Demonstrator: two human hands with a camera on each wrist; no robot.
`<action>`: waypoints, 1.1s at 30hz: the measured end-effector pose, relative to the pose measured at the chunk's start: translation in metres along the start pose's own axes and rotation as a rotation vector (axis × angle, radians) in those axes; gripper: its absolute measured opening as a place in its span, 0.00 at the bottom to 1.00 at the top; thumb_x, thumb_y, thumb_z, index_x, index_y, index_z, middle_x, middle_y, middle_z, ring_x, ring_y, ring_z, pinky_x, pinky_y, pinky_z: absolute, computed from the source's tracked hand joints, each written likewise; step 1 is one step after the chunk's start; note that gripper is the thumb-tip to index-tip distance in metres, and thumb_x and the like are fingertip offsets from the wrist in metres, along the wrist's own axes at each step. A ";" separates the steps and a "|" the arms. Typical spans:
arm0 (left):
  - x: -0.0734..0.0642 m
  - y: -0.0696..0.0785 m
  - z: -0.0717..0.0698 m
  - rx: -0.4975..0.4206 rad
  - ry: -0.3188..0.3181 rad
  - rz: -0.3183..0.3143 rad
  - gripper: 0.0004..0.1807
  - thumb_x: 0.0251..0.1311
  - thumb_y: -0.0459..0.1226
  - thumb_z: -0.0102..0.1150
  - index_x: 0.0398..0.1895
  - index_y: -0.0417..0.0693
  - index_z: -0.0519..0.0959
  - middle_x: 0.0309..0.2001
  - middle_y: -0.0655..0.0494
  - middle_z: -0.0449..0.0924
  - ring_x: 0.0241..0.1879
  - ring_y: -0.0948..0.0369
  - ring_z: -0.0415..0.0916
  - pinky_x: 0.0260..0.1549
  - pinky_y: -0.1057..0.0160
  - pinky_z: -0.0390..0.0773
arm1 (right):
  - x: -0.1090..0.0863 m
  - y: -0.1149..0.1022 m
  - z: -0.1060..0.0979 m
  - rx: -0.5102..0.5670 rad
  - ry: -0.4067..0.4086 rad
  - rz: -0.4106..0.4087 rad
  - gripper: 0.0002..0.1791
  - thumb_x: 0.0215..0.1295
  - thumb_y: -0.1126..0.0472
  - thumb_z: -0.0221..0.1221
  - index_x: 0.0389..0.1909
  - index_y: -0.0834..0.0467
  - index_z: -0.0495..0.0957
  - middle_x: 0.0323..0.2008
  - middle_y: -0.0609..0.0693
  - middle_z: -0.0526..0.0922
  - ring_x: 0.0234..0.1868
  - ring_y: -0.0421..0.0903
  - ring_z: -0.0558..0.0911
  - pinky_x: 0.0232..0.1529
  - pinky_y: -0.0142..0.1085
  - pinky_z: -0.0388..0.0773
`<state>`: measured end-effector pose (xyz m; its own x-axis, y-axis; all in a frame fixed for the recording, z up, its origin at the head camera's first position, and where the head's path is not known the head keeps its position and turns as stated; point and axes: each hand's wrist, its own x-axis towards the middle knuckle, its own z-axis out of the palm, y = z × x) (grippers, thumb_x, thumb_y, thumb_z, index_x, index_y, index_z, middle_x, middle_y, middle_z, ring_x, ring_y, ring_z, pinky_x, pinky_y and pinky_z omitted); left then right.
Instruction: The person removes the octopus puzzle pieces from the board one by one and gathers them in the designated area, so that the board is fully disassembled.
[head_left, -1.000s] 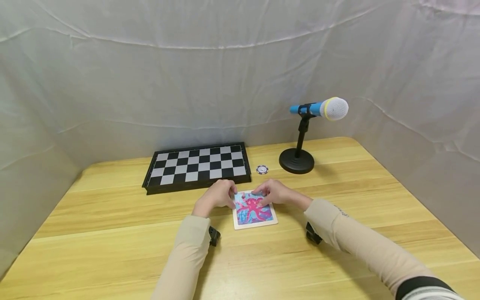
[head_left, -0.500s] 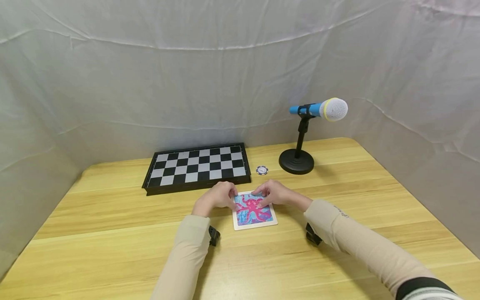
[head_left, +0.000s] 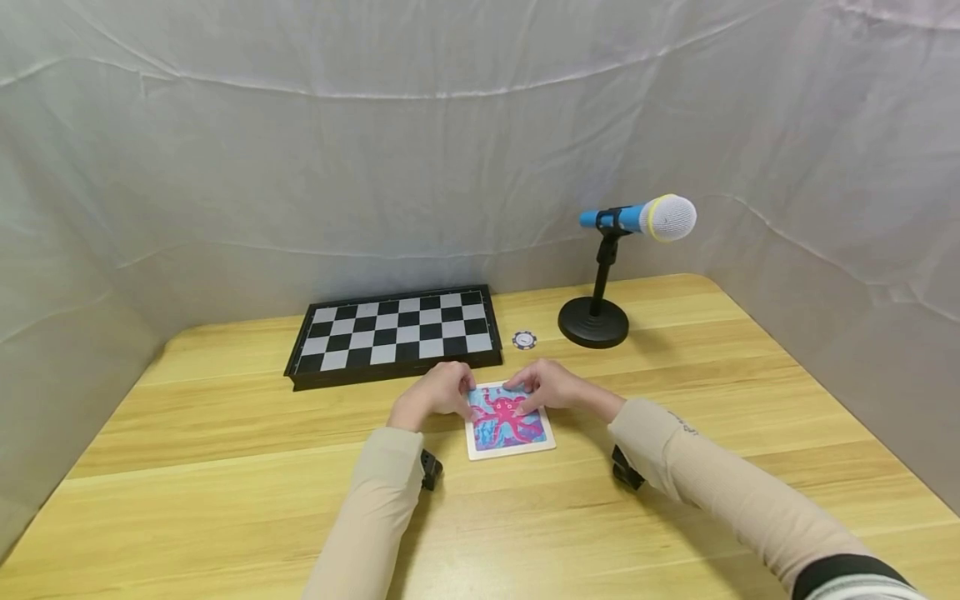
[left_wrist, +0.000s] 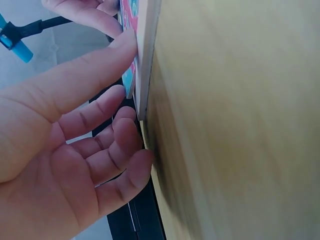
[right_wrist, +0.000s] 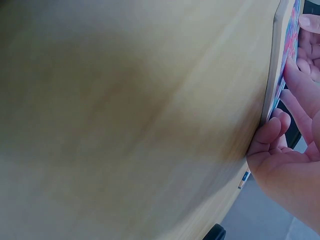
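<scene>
A square octopus puzzle (head_left: 508, 435) with a pale rim lies flat on the wooden table, pink on blue. My left hand (head_left: 438, 390) grips its left side, thumb on the picture and index finger by the far left corner. The left wrist view shows the picture layer's end standing slightly proud of the pale rim (left_wrist: 145, 65); the other fingers curl loosely beside it. From the right, my right hand (head_left: 553, 387) holds the puzzle, its thumb on the octopus and index finger at the far edge. Its remaining fingers bend close to the table in the right wrist view.
Behind the left hand lies a black-and-white chessboard (head_left: 397, 333) in a black case. A poker chip (head_left: 524, 339) sits right of it. Further right, a blue microphone (head_left: 637, 218) rests on a black stand (head_left: 593, 323). Grey cloth (head_left: 450, 167) hangs around the table.
Both hands stay on the puzzle at almost the same place. The puzzle, chessboard, chip and microphone have not visibly moved.
</scene>
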<state>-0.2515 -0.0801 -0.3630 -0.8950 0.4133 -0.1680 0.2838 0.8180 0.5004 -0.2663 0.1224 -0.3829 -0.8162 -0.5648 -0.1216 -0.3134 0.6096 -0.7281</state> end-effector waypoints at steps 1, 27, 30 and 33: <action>0.000 0.000 0.000 -0.003 0.002 0.002 0.18 0.38 0.34 0.72 0.32 0.41 0.73 0.28 0.54 0.70 0.29 0.60 0.65 0.31 0.65 0.68 | 0.000 0.000 0.000 0.004 0.000 0.006 0.20 0.48 0.69 0.65 0.45 0.64 0.78 0.23 0.49 0.71 0.25 0.43 0.64 0.25 0.30 0.61; 0.001 -0.002 0.001 -0.033 0.109 0.108 0.13 0.40 0.32 0.70 0.27 0.42 0.74 0.25 0.55 0.72 0.26 0.61 0.67 0.30 0.67 0.69 | 0.000 -0.003 0.000 -0.011 0.004 0.014 0.20 0.48 0.70 0.65 0.45 0.64 0.78 0.20 0.48 0.68 0.24 0.42 0.63 0.24 0.29 0.60; 0.001 -0.005 0.002 -0.075 0.128 0.123 0.08 0.46 0.31 0.66 0.27 0.42 0.75 0.25 0.56 0.72 0.26 0.61 0.67 0.29 0.67 0.70 | -0.001 -0.003 0.001 -0.005 0.004 0.020 0.20 0.48 0.70 0.65 0.45 0.64 0.78 0.20 0.48 0.68 0.23 0.43 0.63 0.24 0.30 0.60; 0.001 -0.006 0.001 -0.116 0.135 0.130 0.04 0.49 0.29 0.62 0.26 0.41 0.76 0.25 0.56 0.73 0.26 0.61 0.68 0.28 0.68 0.70 | -0.002 -0.003 0.001 -0.008 0.006 0.017 0.20 0.48 0.69 0.65 0.45 0.64 0.78 0.20 0.49 0.68 0.23 0.43 0.64 0.24 0.30 0.60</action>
<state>-0.2536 -0.0845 -0.3675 -0.8937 0.4483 0.0160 0.3652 0.7064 0.6063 -0.2637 0.1211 -0.3813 -0.8242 -0.5512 -0.1301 -0.3033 0.6236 -0.7205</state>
